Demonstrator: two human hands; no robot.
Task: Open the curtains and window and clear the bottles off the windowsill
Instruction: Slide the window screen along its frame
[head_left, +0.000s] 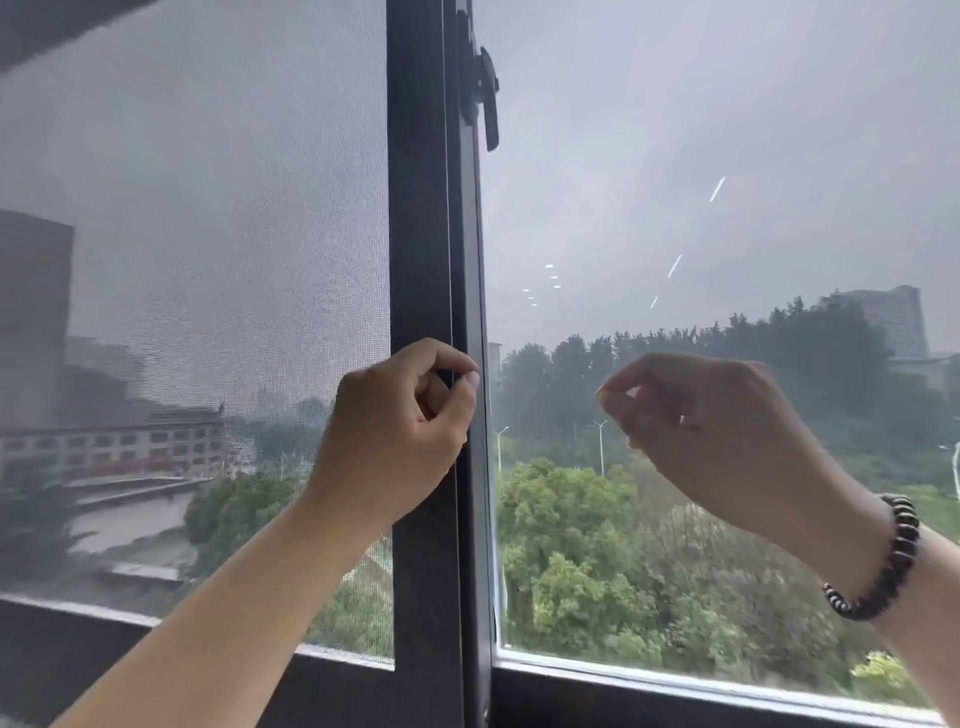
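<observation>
Two hands (400, 415), one bracelet (893, 561), one handle (488, 98)

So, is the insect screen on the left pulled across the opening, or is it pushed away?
Pulled across. The mesh screen covers the whole left pane up to the dark frame, where the left hand pinches its edge.

I find no text, label, brand, number or sign that I can read anywhere in the head view. The long low building (111, 447) seen through the insect screen (197, 260) carries a reddish band along its front, but it is too blurred for me to tell whether it bears lettering. The dark window frame (423, 234) and its handle (488, 96) show no markings I can make out.
</observation>
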